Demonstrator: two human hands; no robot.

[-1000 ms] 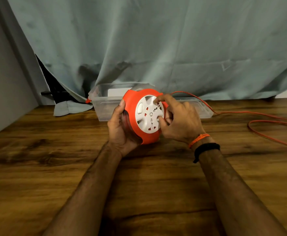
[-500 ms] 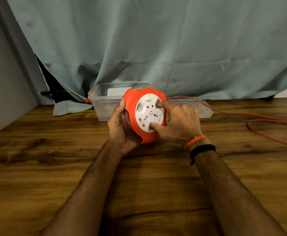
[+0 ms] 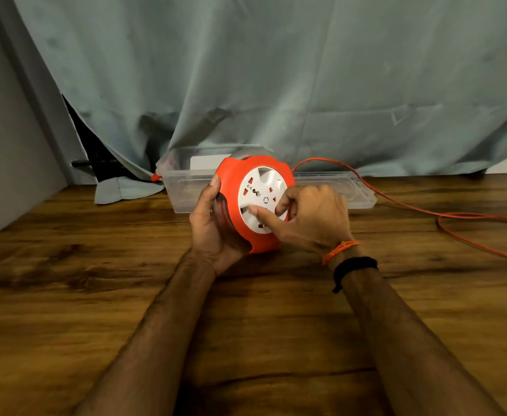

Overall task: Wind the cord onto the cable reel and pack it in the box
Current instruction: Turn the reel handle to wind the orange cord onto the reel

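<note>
A: Head view — where is the reel [image 3: 247, 205]?
B: Above the table [image 3: 66, 295], before the box [image 3: 183, 187], gripped by the left hand [image 3: 213, 226].

A: Change?
B: The right hand [image 3: 309, 217], thumb lower on the white face, has turned it; the cord [image 3: 411, 205] trails right.
</note>
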